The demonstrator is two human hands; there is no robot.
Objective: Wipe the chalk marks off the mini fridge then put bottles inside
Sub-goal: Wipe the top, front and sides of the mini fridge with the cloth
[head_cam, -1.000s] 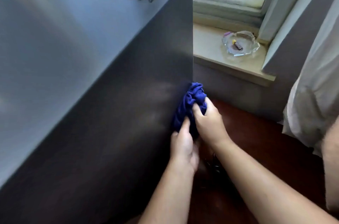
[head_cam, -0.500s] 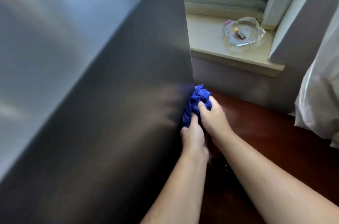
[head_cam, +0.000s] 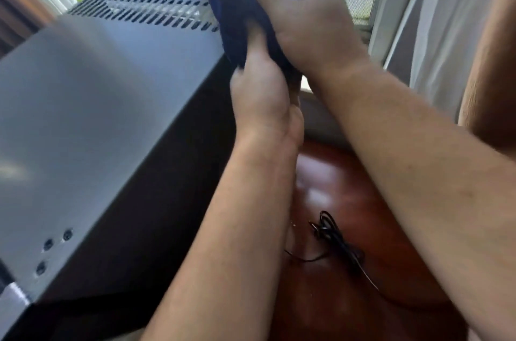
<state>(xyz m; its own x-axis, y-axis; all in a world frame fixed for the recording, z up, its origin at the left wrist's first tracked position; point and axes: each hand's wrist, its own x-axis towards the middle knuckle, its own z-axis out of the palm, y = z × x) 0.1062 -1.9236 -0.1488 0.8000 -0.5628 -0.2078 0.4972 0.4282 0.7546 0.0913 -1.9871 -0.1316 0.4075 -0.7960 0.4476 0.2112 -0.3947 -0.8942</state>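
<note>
Both hands are bunched around the dark blue cloth (head_cam: 237, 5) at the top centre of the frame, just beside the back upper corner of the mini fridge (head_cam: 97, 106), which fills the left half. The right hand (head_cam: 304, 19) closes over the wad from above, fingers curled into it; the left hand (head_cam: 262, 89) pinches its lower edge, thumb pressed up into the fabric. The cloth is soft and light and folds wherever it is squeezed, so a full-palm hold on a thick bunch looks best for scrubbing. The fridge's grey top and dark side look smooth, hard and slick. The picture is smeared with motion, so I cannot tell whether the cloth touches the fridge or whether chalk remains. No bottles show. A black cord (head_cam: 335, 237) lies on the red-brown floor (head_cam: 349, 173), lower centre.
</note>
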